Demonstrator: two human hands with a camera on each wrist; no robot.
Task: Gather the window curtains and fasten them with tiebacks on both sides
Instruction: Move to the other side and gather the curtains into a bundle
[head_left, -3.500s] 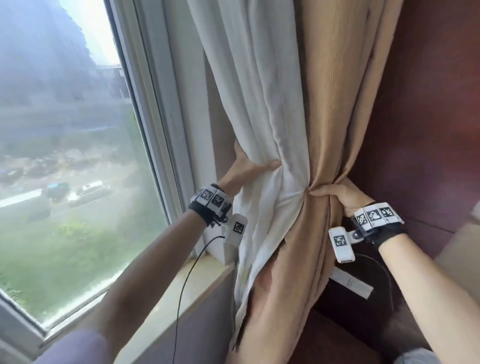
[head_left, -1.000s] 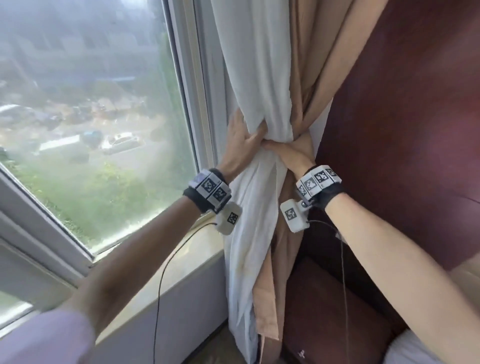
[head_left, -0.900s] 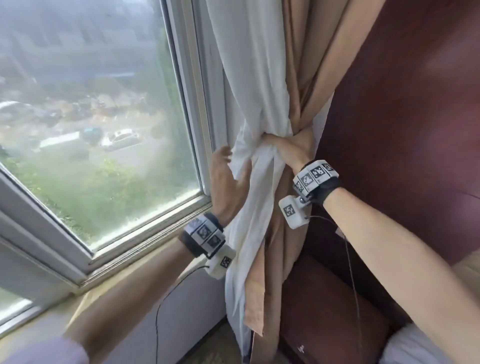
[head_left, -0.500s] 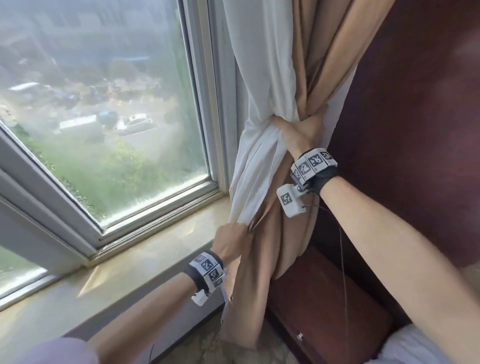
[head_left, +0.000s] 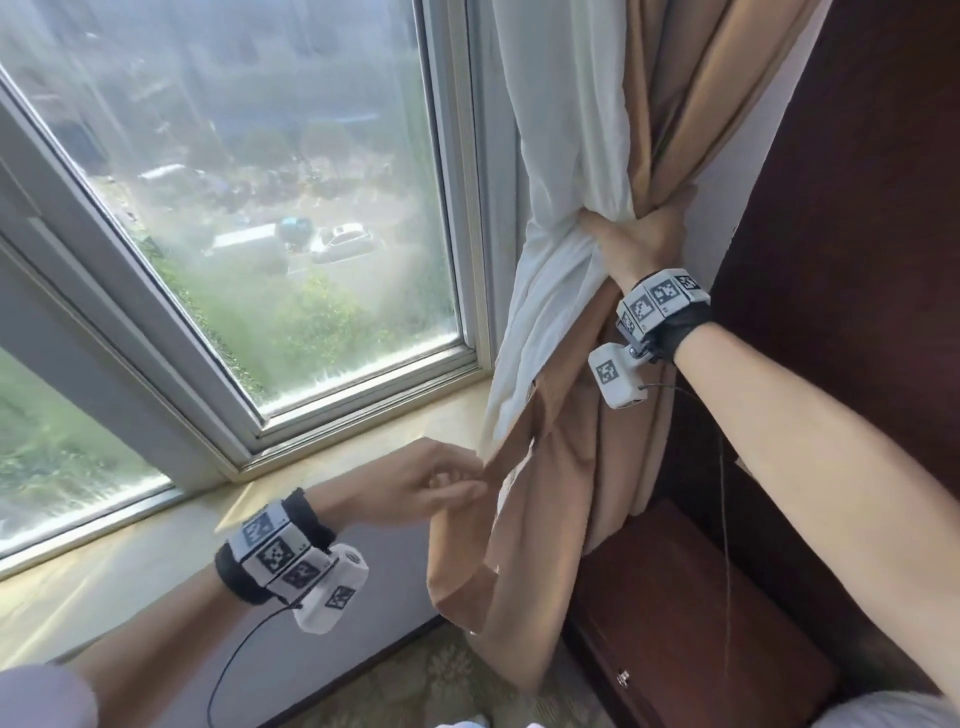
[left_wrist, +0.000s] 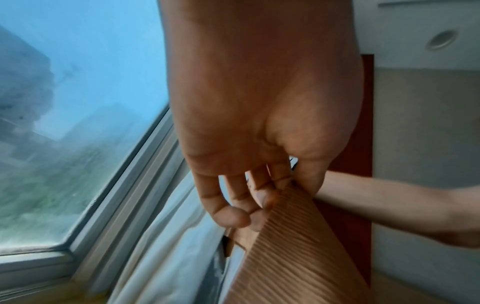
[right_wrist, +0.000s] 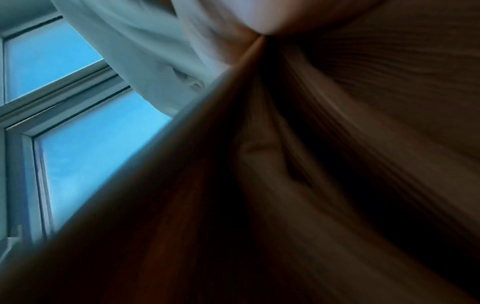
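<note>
A white sheer curtain (head_left: 563, 130) and a tan ribbed curtain (head_left: 691, 93) hang bunched together at the window's right side. My right hand (head_left: 636, 236) grips the gathered bundle at its waist. Lower down, my left hand (head_left: 441, 483) pinches a tan ribbed strip or edge (head_left: 506, 460) of the tan fabric between thumb and fingers; whether it is a tieback or the curtain's edge I cannot tell. In the left wrist view the fingers (left_wrist: 231, 214) close on the ribbed tan cloth (left_wrist: 291, 236). The right wrist view shows only blurred tan fabric (right_wrist: 337, 144) and white sheer (right_wrist: 145, 51).
The window (head_left: 249, 197) and its stone sill (head_left: 156, 545) lie to the left. A dark red wooden wall panel (head_left: 857, 208) and low wooden cabinet (head_left: 691, 623) stand right of the curtains. Patterned carpet (head_left: 431, 686) shows below.
My left hand let go of the bundle at waist height, dropped along the curtain and now pinches the tan fabric near the sill. My right hand kept its grip on the gathered curtains.
</note>
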